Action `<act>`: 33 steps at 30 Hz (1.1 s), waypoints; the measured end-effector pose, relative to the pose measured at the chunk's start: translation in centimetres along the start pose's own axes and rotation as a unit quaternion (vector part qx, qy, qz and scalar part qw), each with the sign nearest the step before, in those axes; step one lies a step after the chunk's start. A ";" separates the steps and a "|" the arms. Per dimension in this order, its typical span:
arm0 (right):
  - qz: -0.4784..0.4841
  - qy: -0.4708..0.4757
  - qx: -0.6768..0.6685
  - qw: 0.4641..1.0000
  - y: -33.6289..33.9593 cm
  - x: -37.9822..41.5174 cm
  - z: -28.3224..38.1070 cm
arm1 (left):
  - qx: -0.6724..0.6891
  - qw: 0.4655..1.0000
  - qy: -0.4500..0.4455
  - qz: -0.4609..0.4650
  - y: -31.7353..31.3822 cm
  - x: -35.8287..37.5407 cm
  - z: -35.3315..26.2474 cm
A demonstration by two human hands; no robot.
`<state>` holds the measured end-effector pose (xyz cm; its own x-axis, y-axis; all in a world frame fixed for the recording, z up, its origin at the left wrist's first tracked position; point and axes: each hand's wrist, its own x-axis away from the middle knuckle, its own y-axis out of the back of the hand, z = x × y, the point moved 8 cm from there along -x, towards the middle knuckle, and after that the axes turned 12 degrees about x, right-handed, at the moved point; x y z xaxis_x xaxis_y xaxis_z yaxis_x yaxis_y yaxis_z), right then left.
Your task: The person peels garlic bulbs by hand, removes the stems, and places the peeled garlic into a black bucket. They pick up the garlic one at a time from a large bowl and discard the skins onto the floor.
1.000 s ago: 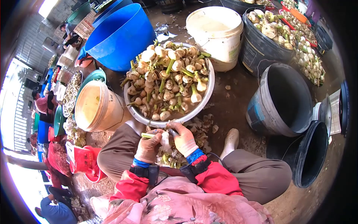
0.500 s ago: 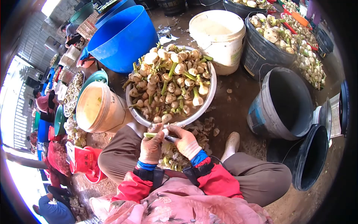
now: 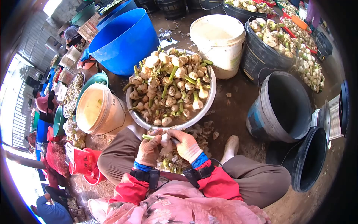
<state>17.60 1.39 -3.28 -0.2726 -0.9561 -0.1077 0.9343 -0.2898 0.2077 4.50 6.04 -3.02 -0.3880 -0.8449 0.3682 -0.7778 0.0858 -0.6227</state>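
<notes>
Gloved and closed, my left hand (image 3: 148, 150) holds a white garlic bulb (image 3: 165, 140) whose green stem points out to the left. My right hand (image 3: 187, 146), also gloved, is closed around a small knife (image 3: 174, 140); only a short dark part of it shows beside the bulb, and the fingers hide the rest. Both hands meet just in front of a pale round basin (image 3: 213, 87), which is heaped with untrimmed garlic (image 3: 169, 84) with cut stems and dirty skins. Below the hands, loose garlic peelings (image 3: 172, 161) lie on the floor between my legs.
A blue tub (image 3: 125, 41) and a white bucket (image 3: 218, 46) stand behind the basin. An orange-tinted bucket (image 3: 100, 110) is at the left, and an open dark bucket (image 3: 279, 108) at the right. Garlic fills a black bucket (image 3: 266, 50). Other people sit at far left.
The garlic bulb has turned in my left hand and more of its white side shows. Both hands stay close together. The view has tilted slightly, so the basin appears a little lower.
</notes>
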 end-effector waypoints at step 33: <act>0.041 -0.139 0.199 0.969 0.1 0.9 -10.8 | 0.165 0.954 0.247 0.034 -5.7 -1.6 3.6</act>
<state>19.89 0.99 -13.86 -0.3046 -0.9353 0.1799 0.8082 -0.1538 0.5685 11.33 5.01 -2.58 -0.6805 -0.4851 0.5492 -0.5764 -0.1085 -0.8100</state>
